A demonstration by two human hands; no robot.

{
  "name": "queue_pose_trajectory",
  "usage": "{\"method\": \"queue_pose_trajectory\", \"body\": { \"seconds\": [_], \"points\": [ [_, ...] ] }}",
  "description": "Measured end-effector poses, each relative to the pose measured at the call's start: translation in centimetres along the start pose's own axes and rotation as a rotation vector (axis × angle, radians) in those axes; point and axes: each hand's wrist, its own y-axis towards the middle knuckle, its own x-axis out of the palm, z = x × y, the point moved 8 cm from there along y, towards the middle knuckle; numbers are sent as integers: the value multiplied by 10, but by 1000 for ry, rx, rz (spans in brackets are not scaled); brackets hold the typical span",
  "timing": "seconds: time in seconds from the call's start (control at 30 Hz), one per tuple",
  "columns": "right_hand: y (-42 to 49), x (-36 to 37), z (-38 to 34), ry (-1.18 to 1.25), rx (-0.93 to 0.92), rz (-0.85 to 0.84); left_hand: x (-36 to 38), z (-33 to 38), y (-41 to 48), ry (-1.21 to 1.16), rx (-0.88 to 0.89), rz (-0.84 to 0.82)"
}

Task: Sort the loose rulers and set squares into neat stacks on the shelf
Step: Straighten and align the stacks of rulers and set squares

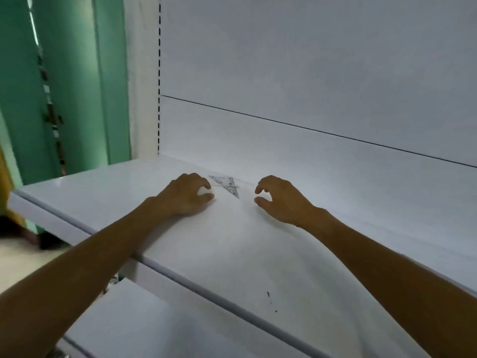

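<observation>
Head view, looking down at a white shelf (pixel 258 241) with both arms stretched in. Only one task item really visible: a clear set square (pixel 227 186), lying flat near the back where shelf meets back panel (pixel 309 73), between the two hands. No rulers in sight, or too transparent and blurry to pick out. Left hand (pixel 187 196) curled down on the shelf just beside the set square's near-left corner, fingertips maybe touching its edge, hard to say; something whitish showing at the fingers, can't tell if that's glare or an object, so can't tell whether it's holding anything. Right hand (pixel 280 200) hovering a bit to the right of the set square, thumb and fingers spread in a loose claw, nothing in it, not touching the plastic. Guessing on handling: thin, stiff, very light plastic, slick on that glossy shelf, so likely to skate away rather than lift if poked from one side. Lying dead flat too, so no edge to get under easily. Probably best to pin one corner and slide it toward the shelf lip, or pinch across two edges near a corner and tip it up. Somewhat brittle at the points, so no bending. Green wall (pixel 64 86) off to the left, nothing relevant there.
</observation>
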Motion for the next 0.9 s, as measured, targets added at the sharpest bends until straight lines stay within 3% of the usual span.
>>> {"method": "queue_pose_trajectory", "body": {
  "seconds": [0.2, 0.33, 0.5, 0.9],
  "points": [
    [42, 37, -5, -27, 76, -101, 5, -29, 26, 49, -39, -78],
    [57, 60, -11, -70, 134, -161, 15, -27, 41, 128, 88, -150],
    [62, 62, -8, -85, 185, -48, 28, -30, 47, 113, 193, -258],
    [20, 39, -17, -71, 277, 24, -9, -50, 11, 12, 389, -178]
  ]
}}
